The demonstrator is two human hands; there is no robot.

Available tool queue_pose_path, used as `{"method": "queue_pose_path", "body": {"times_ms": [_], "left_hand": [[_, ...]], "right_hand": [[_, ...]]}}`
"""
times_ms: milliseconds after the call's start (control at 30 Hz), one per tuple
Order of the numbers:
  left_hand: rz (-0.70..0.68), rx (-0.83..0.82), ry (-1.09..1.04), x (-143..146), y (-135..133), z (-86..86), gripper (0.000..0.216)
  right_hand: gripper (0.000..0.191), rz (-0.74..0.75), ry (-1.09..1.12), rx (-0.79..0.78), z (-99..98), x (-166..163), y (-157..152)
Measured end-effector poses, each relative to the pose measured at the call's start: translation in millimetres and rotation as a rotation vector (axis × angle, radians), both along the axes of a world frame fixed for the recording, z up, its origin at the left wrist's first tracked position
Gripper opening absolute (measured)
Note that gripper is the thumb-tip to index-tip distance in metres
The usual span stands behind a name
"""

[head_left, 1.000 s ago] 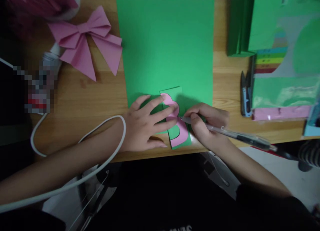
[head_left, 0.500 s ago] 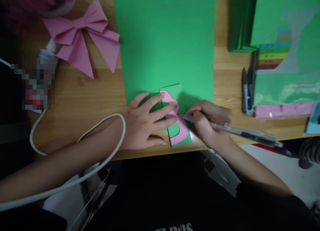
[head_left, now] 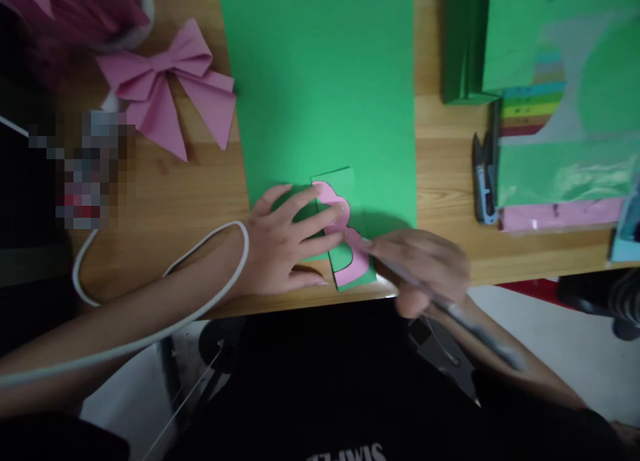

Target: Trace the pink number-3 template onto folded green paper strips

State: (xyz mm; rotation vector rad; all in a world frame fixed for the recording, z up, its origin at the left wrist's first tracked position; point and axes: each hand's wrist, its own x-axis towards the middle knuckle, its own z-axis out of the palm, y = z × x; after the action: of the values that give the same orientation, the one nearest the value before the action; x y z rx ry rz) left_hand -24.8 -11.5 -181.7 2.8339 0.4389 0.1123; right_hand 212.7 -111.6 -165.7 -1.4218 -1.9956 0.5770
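My left hand (head_left: 285, 241) lies flat with spread fingers, its fingertips pressing a pink curved paper cutout (head_left: 354, 261) onto a small green paper strip (head_left: 340, 178). A dark line follows the cutout's wavy right edge. The strip lies over the lower part of a large green sheet (head_left: 320, 88) and reaches toward the table's front edge. In my right hand (head_left: 425, 268) is a pen (head_left: 465, 328), slanting down to the right. Its tip is at the cutout's right edge; motion blur hides whether it touches.
On the left lie a pink paper bow (head_left: 163, 64) and a white cable (head_left: 245, 254) crossing my left forearm. To the right are blue thread snips (head_left: 484, 181), a green box (head_left: 467, 48) and a pack of coloured paper (head_left: 550, 168). The wooden table's front edge (head_left: 300, 302) is close.
My right hand has turned, and the pen now slants more steeply, its tip slightly lower along the pink cutout's edge. My left hand stays on the paper. The whole view has shifted a little.
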Motion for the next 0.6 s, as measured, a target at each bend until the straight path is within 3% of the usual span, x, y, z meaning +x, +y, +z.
{"method": "queue_pose_path", "body": {"times_ms": [67, 133, 400, 600], "left_hand": [[0.008, -0.016, 0.013, 1, 0, 2.5, 0.055], [0.013, -0.019, 0.03, 1, -1, 5.8, 0.057], [0.068, 0.196, 0.065, 9, -20, 19.1, 0.052], [0.056, 0.235, -0.016, 10, -47, 10.2, 0.061]], "right_hand": [[0.034, 0.133, -0.099, 0.179, -3.8, 0, -1], [0.024, 0.11, -0.171, 0.242, -8.4, 0, -3], [0.024, 0.004, -0.142, 0.204, -14.7, 2, -12], [0.023, -0.025, -0.087, 0.191, -18.0, 2, -10]]}}
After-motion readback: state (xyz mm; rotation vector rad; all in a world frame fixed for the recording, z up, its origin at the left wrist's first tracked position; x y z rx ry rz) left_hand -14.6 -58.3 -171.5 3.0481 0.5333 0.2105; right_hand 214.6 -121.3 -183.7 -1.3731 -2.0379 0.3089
